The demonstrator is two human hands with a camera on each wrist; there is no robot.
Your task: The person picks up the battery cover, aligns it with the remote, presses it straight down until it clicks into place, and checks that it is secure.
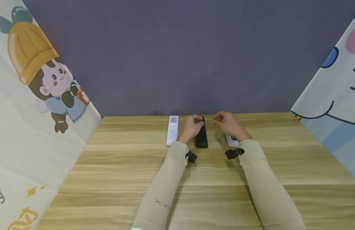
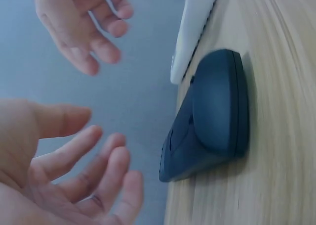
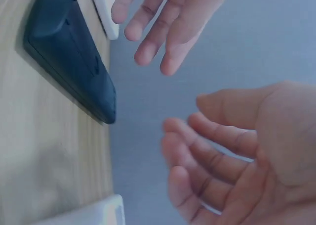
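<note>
A black remote control (image 1: pixel 201 137) lies face down on the wooden table, its back cover showing in both wrist views. Over its left side hovers my left hand (image 1: pixel 191 127), fingers loosely bent and holding nothing. My right hand (image 1: pixel 229 124) hangs above a white remote-like object (image 1: pixel 232 141) and partly hides it; these fingers are relaxed and empty too. To the left of my left hand lies a long white remote control (image 1: pixel 173 130) with a printed label on its back. In the left wrist view both hands are apart from the black remote control (image 2: pixel 212 111).
A dark grey panel (image 1: pixel 177 57) stands behind the table's back edge. Patterned cloths hang at the left (image 1: pixel 19 127) and right (image 1: pixel 332 105). Wood-grain tabletop (image 1: pixel 108 179) stretches in front of the row of objects.
</note>
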